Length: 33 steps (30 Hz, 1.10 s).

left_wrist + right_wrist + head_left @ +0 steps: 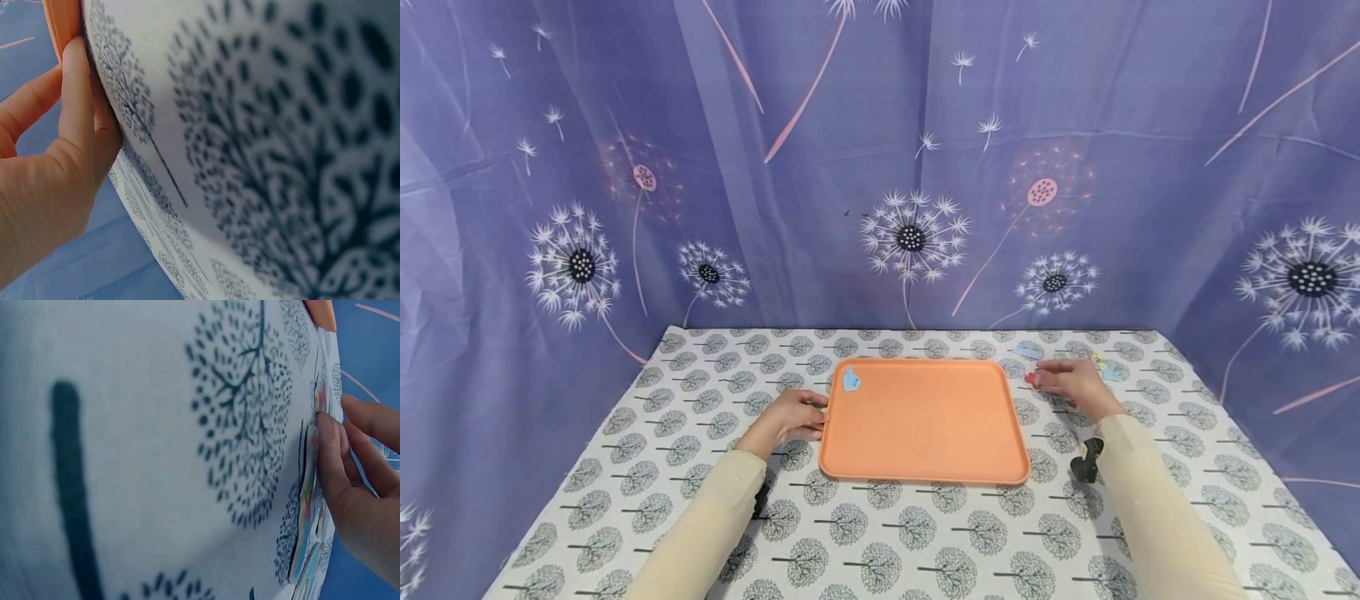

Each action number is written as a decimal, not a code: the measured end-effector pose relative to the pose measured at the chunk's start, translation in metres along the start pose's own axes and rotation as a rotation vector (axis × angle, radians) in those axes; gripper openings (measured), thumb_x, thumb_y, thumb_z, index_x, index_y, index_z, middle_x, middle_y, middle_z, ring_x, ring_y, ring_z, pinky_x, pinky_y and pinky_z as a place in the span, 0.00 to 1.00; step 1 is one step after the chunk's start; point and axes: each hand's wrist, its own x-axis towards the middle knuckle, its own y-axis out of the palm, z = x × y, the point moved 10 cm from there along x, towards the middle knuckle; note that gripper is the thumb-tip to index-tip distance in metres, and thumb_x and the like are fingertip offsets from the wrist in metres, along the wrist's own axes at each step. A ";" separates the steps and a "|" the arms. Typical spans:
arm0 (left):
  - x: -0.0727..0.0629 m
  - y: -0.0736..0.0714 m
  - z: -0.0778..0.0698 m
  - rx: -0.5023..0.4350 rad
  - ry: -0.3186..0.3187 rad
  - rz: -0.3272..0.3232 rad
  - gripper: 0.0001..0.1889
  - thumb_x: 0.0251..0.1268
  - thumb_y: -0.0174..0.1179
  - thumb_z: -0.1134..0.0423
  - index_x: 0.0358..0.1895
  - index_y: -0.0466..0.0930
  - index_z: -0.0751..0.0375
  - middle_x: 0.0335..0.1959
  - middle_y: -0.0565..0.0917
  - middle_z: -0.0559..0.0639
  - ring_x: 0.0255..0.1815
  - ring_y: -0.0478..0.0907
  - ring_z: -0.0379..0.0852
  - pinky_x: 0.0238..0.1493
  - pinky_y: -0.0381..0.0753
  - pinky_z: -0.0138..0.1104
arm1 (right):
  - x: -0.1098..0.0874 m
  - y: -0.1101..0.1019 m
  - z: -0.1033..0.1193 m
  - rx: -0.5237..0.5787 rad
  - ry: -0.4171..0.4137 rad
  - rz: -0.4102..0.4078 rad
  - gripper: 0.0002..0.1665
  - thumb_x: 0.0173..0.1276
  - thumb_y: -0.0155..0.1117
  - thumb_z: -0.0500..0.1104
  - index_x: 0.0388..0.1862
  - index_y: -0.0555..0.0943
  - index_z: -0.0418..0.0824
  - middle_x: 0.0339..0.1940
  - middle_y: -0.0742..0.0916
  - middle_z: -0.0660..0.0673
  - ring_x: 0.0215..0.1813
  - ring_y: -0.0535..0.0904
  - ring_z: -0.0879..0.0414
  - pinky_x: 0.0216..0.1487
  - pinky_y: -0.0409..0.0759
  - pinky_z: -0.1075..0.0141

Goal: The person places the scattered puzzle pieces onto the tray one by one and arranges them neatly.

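An orange rectangular tray point(925, 421) lies on the tree-patterned tablecloth. Near its far left corner sits a small light-blue flat piece point(851, 380) with a dark mark. My left hand point(792, 417) is at the tray's left side, its fingertips touching the rim, as the left wrist view also shows. To the right of the tray my right hand point(1075, 384) reaches down with extended fingers over several flat colourful pieces point(305, 509). A small red piece point(1031, 380) shows right at its fingertips. The hand partly hides the pieces beneath it.
A blue flat piece point(1028, 352) lies beyond the right hand, and a pale blue one point(1114, 372) to its right. Black wrist gear point(1086, 461) hangs under the right sleeve. A purple dandelion-print curtain point(820, 250) stands behind the table.
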 end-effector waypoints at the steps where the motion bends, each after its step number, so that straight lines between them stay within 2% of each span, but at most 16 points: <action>1: 0.000 0.000 0.000 0.000 -0.001 -0.001 0.21 0.58 0.59 0.79 0.57 0.73 0.73 0.32 0.83 0.62 0.26 0.82 0.46 0.34 0.89 0.34 | 0.000 0.000 0.000 -0.018 -0.007 0.005 0.34 0.70 0.61 0.47 0.70 0.66 0.33 0.58 0.81 0.35 0.44 0.83 0.58 0.49 0.83 0.62; 4: 0.000 0.000 0.000 0.007 0.002 -0.002 0.20 0.59 0.59 0.78 0.57 0.74 0.73 0.32 0.83 0.62 0.26 0.82 0.46 0.34 0.89 0.35 | 0.000 0.001 -0.001 -0.046 -0.014 0.011 0.35 0.67 0.64 0.46 0.70 0.66 0.34 0.60 0.79 0.34 0.43 0.79 0.61 0.43 0.82 0.66; 7: -0.001 0.001 -0.001 0.007 0.001 0.000 0.20 0.59 0.59 0.78 0.57 0.74 0.73 0.32 0.83 0.62 0.26 0.82 0.46 0.34 0.89 0.34 | -0.001 0.003 0.000 -0.048 -0.011 0.023 0.37 0.65 0.67 0.45 0.69 0.67 0.33 0.63 0.76 0.33 0.46 0.78 0.59 0.45 0.81 0.66; 13: -0.003 0.001 -0.002 0.004 0.007 0.004 0.20 0.59 0.59 0.79 0.57 0.73 0.74 0.32 0.83 0.62 0.26 0.82 0.46 0.34 0.89 0.34 | -0.001 0.006 0.001 -0.070 0.002 0.037 0.36 0.66 0.65 0.43 0.69 0.66 0.31 0.64 0.73 0.29 0.58 0.74 0.42 0.58 0.78 0.51; 16: -0.004 0.001 -0.002 0.000 0.007 0.005 0.20 0.59 0.59 0.79 0.56 0.73 0.74 0.32 0.83 0.62 0.26 0.82 0.46 0.34 0.89 0.35 | 0.001 0.007 0.000 -0.069 0.002 0.025 0.35 0.66 0.66 0.42 0.68 0.67 0.30 0.63 0.74 0.29 0.60 0.72 0.39 0.62 0.75 0.47; 22: -0.003 0.001 -0.002 -0.005 0.000 0.007 0.20 0.59 0.59 0.78 0.57 0.73 0.74 0.32 0.83 0.62 0.27 0.82 0.46 0.35 0.89 0.34 | 0.006 0.004 0.000 -0.093 -0.021 -0.009 0.34 0.64 0.68 0.41 0.65 0.70 0.30 0.58 0.78 0.33 0.52 0.76 0.47 0.50 0.80 0.58; 28: -0.003 0.001 -0.002 -0.004 -0.001 0.001 0.20 0.60 0.59 0.78 0.56 0.73 0.73 0.32 0.83 0.62 0.27 0.82 0.46 0.34 0.89 0.34 | 0.008 0.003 0.004 -0.083 -0.068 -0.030 0.33 0.63 0.68 0.39 0.64 0.71 0.29 0.54 0.80 0.32 0.46 0.79 0.55 0.52 0.82 0.60; 33: -0.003 0.000 -0.002 0.022 -0.004 -0.011 0.20 0.60 0.60 0.77 0.56 0.74 0.72 0.33 0.83 0.63 0.26 0.82 0.46 0.33 0.88 0.34 | 0.007 0.003 0.005 -0.069 -0.090 -0.042 0.30 0.64 0.67 0.38 0.62 0.72 0.29 0.53 0.80 0.31 0.42 0.80 0.58 0.47 0.84 0.62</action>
